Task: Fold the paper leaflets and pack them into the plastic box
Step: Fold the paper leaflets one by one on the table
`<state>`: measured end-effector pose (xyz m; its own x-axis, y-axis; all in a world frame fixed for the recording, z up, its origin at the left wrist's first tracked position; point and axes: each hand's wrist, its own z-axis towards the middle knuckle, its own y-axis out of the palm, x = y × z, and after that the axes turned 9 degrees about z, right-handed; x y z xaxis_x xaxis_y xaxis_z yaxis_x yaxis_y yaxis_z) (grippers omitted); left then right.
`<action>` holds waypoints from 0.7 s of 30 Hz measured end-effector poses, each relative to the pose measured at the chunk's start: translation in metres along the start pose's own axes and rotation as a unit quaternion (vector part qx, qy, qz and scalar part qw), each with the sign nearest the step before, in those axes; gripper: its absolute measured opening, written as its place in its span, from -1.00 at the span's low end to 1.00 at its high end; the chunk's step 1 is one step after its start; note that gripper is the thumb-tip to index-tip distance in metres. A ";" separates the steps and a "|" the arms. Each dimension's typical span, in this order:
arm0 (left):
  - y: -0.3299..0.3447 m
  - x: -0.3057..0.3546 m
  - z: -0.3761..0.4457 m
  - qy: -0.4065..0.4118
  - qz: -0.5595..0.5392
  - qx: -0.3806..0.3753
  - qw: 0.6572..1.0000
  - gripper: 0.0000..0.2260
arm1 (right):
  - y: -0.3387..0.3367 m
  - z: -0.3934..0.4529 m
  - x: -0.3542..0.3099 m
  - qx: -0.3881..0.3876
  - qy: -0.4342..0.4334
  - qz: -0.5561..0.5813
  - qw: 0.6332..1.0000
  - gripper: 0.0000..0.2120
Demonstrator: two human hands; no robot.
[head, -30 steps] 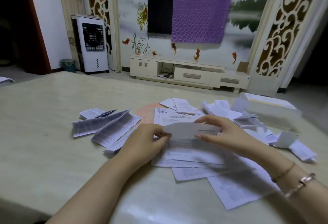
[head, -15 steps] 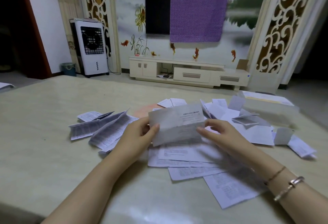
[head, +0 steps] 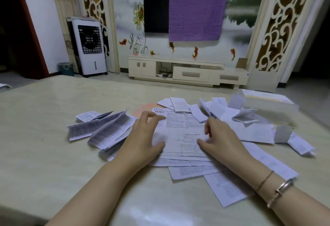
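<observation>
White leaflet (head: pixel 182 136) lies flat on the bench (head: pixel 44 136); left hand (head: pixel 142 140) and right hand (head: pixel 221 140) press it, fingers loose (plastic box (head: pixel 267 106) far right).

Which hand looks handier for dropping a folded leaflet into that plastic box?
Probably the right hand: the plastic box sits far right on the table, nearer it than the left hand.

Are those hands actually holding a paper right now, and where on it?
Nothing is gripped. The left hand and right hand lie open, resting on the side edges of the top leaflet, which lies flat on the pile.
</observation>
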<state>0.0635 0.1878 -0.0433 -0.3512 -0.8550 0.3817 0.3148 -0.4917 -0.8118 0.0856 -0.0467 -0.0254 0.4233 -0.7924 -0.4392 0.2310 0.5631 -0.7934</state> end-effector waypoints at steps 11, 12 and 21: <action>-0.003 -0.001 -0.001 0.066 -0.015 -0.095 0.993 -0.54 | -0.015 -0.015 -0.004 -0.124 -0.148 0.061 0.979 -0.72; -0.004 0.000 -0.001 0.066 -0.020 -0.087 0.994 -0.57 | -0.016 -0.015 -0.004 -0.115 -0.158 0.053 0.979 -0.76; -0.001 0.009 0.004 0.004 -0.068 0.002 0.998 -0.88 | -0.010 -0.005 -0.002 0.008 -0.045 0.129 0.991 -0.97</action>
<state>0.0635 0.1802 -0.0372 -0.3975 -0.7791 0.4847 0.2673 -0.6037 -0.7511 0.0781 -0.0522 -0.0189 0.5465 -0.5982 -0.5861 0.1182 0.7479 -0.6532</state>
